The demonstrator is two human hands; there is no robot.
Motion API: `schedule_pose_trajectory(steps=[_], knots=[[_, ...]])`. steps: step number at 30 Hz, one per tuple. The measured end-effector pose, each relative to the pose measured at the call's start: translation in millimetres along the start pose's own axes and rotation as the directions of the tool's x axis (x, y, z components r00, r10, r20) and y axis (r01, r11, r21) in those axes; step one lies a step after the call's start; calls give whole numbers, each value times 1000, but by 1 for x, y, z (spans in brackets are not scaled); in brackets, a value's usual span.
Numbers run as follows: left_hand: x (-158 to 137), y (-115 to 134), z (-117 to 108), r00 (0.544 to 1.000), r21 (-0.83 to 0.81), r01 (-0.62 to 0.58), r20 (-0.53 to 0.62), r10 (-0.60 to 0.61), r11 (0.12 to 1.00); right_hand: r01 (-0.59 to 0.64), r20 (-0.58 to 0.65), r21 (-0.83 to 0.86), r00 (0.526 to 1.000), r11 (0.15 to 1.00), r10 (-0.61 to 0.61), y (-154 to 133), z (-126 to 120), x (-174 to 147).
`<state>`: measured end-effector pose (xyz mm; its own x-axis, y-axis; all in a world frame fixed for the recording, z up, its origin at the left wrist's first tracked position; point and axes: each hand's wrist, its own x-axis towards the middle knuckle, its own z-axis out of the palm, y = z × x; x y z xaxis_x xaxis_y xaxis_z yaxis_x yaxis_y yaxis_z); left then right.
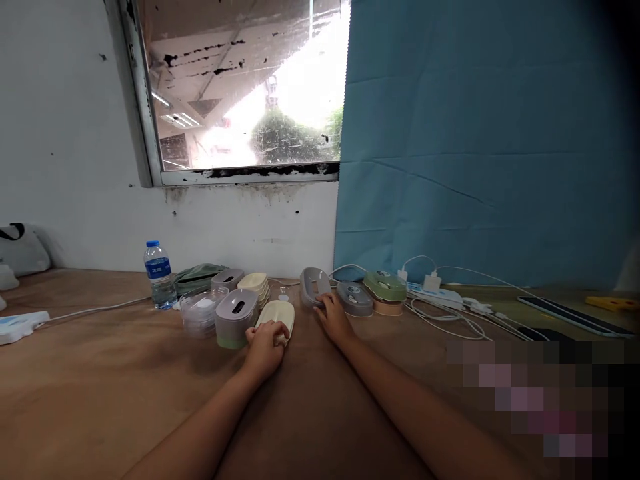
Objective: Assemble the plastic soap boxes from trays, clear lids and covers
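Note:
My left hand (267, 350) is closed at the near end of a cream oval plastic tray (278, 312), with its fingers curled over the rim. My right hand (335, 321) grips the lower edge of a grey oval plastic lid (311, 277), which is tilted up and has a slot-like opening in its middle. Left of my left hand stands a stack of grey slotted lids (237, 311) with a green piece at its bottom. Behind it are stacked cream trays (254, 281). A grey oval box (355, 299) sits just right of my right hand.
Clear plastic pieces (200, 310), a green pouch (200, 277) and a water bottle (159, 275) stand to the left. Rightward are a green-lidded box (385, 285), a power strip (437, 295) and loose white cables (450, 319). The wall (240, 227) bounds the brown table (100, 393).

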<state>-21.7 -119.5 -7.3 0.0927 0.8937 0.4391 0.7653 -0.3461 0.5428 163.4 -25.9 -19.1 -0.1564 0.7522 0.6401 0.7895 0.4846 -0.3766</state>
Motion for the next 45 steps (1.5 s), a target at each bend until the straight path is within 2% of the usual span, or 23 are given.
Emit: schedule_pose_trajectory(steps=[3,6,8,9,12,15,20,23,25,27,29,31,33,36,40,45], knots=[[-1,5,-4,1000,-39,0,-29,-1,999,50,-57,107,997,993,-44,-7,-20,-22],[-3,12,-7,997,-112,-82,-17,81,990,60,-110,174,993,983,-41,-9,-46,-51],[-6,18,-8,989,-182,-139,24,145,973,43,-132,217,991,975,-15,-4,-63,-71],[-8,20,-8,985,-216,-154,47,168,964,13,-133,293,991,956,28,0,-71,-79],[-15,28,-5,966,-303,-169,139,219,938,-67,-73,430,991,900,109,16,-93,-97],[-20,32,-2,908,-379,-216,260,328,900,-113,17,472,993,874,119,29,-109,-100],[-23,32,-2,771,-471,-326,369,518,820,-94,178,508,984,856,3,25,-119,-95],[-23,30,-5,749,-467,-338,392,534,817,-78,218,528,975,845,-46,17,-120,-96],[-21,29,-6,754,-475,-330,387,530,816,-66,243,541,967,839,-81,14,-121,-97],[-17,25,-6,786,-491,-309,351,509,815,-50,270,544,955,838,-119,12,-124,-98],[-12,21,-6,862,-484,-267,267,431,833,-26,293,535,943,845,-157,11,-128,-97],[-8,16,-6,942,-432,-214,146,302,876,9,317,518,927,855,-202,11,-132,-95],[-5,12,-5,978,-366,-174,42,203,914,47,346,503,904,863,-250,10,-136,-94],[-5,10,-3,987,-368,-140,18,158,919,60,376,481,887,875,-267,9,-140,-94],[-11,19,-3,969,-452,-87,170,181,888,1,398,487,890,874,-222,11,-140,-95],[-20,33,-9,915,-457,-132,284,285,880,-74,402,620,885,781,-234,22,-134,-94]])
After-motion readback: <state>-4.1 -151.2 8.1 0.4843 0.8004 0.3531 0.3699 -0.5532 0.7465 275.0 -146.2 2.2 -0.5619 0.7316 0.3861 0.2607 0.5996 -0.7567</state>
